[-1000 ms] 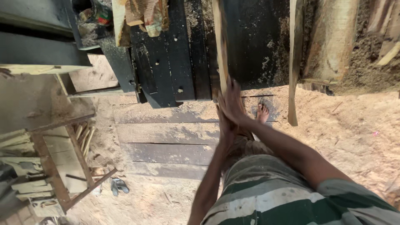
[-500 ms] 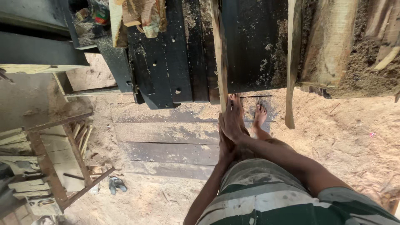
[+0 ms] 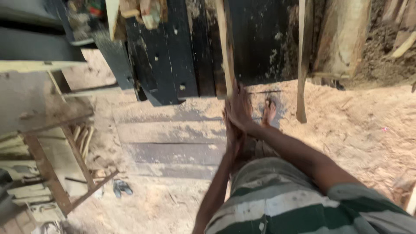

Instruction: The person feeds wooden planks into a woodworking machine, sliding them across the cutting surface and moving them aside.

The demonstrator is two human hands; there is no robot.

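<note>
Two hands, left hand (image 3: 230, 130) and right hand (image 3: 240, 108), press flat against the long pale wooden strip's (image 3: 225, 47) end at the black machine bed's (image 3: 182, 52) edge, clasping nothing; skewed pushing could jam it.

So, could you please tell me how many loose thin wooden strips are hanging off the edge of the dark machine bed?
2. One strip is pressed by both hands, right hand over left hand; the other strip hangs untouched further right. More may lie out of view above.
</note>
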